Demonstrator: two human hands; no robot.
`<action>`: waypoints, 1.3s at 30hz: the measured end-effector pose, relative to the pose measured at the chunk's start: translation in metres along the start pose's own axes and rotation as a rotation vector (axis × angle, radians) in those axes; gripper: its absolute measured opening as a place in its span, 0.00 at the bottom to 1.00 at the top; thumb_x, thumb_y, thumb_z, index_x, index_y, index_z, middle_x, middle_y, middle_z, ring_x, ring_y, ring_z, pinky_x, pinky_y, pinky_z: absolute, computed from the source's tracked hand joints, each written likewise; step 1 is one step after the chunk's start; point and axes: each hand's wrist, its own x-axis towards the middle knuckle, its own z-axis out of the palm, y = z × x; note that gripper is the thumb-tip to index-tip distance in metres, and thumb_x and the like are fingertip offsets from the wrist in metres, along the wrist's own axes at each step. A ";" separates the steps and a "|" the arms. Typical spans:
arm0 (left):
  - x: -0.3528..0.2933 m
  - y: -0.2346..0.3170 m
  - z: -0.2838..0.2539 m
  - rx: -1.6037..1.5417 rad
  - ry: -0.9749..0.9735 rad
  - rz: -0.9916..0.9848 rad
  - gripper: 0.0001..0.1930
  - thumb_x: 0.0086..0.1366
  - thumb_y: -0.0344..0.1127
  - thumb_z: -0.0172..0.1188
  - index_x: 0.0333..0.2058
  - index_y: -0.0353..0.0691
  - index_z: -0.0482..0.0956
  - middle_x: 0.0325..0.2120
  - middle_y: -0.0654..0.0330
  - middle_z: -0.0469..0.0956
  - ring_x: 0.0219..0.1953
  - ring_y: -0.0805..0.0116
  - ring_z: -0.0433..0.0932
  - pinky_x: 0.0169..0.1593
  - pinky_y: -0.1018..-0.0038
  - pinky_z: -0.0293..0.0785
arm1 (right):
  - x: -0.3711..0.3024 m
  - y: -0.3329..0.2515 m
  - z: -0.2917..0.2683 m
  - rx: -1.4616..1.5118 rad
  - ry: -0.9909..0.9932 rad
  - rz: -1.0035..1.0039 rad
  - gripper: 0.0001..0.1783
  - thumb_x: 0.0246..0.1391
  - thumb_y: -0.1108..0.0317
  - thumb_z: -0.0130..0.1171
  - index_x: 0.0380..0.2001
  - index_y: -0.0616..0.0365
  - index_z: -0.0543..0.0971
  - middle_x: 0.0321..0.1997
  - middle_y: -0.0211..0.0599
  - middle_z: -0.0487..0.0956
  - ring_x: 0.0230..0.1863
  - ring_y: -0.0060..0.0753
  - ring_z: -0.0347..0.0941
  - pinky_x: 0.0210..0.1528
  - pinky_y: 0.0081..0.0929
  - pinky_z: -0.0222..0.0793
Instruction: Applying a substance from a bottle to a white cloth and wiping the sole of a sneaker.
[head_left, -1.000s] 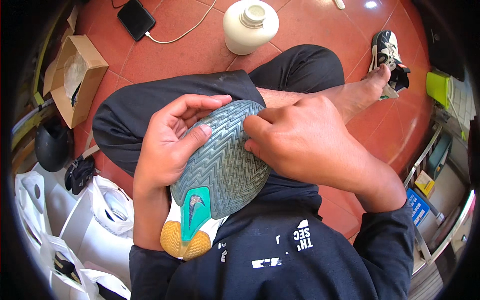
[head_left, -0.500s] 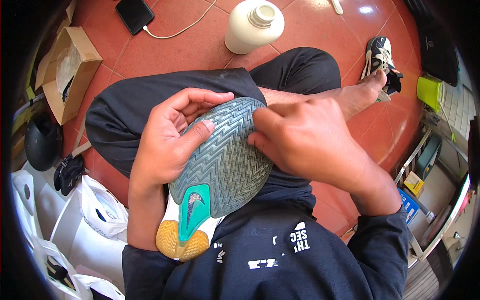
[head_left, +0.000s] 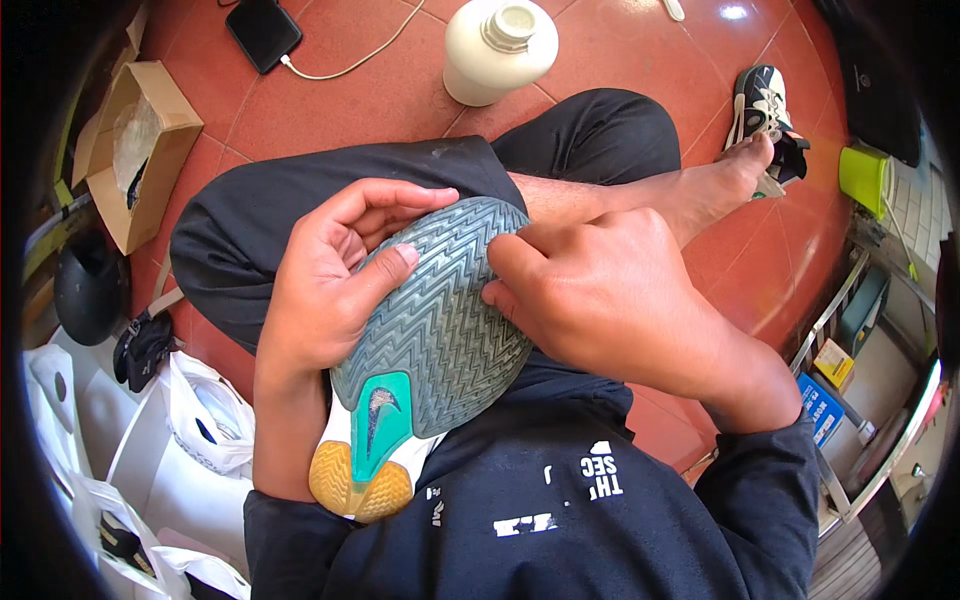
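Observation:
A shoe lies on my lap with its sole facing up. The sole has a grey zigzag tread, a teal patch in the middle and a yellowish heel. My left hand grips its left edge, the thumb resting on the tread and the fingers curled along the rim. Against the right side of the tread, my right hand is closed in a pinch. Whatever may be between those fingers is hidden by the hand. The shoe's upper faces down, out of sight.
Beyond my crossed legs stands a white bottle. A phone with a cable lies far left, above an open cardboard box. Another shoe sits by my bare foot. White plastic bags are at left; a metal rack stands right.
The view has shifted slightly. My right hand has moved a little left along the tread, still pinched. My left hand keeps its hold on the shoe.

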 end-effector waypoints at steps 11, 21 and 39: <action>0.000 -0.001 0.000 0.017 0.003 0.014 0.19 0.57 0.21 0.53 0.48 0.28 0.68 0.52 0.39 0.72 0.56 0.58 0.72 0.62 0.66 0.64 | 0.000 0.003 0.003 0.009 0.058 -0.014 0.08 0.40 0.65 0.57 0.21 0.58 0.76 0.15 0.40 0.77 0.18 0.42 0.77 0.18 0.37 0.73; -0.002 -0.002 0.001 0.007 0.014 0.004 0.19 0.57 0.20 0.52 0.49 0.28 0.67 0.53 0.40 0.71 0.56 0.59 0.72 0.62 0.66 0.65 | 0.000 0.008 0.003 0.005 0.016 -0.036 0.10 0.45 0.62 0.58 0.22 0.58 0.77 0.17 0.40 0.78 0.22 0.41 0.79 0.20 0.36 0.73; -0.005 -0.002 0.003 -0.048 0.072 0.020 0.18 0.58 0.16 0.52 0.48 0.26 0.68 0.49 0.44 0.75 0.53 0.64 0.74 0.60 0.70 0.67 | -0.006 0.010 0.010 0.112 0.094 0.084 0.14 0.51 0.58 0.58 0.26 0.59 0.75 0.22 0.40 0.79 0.25 0.46 0.79 0.23 0.41 0.74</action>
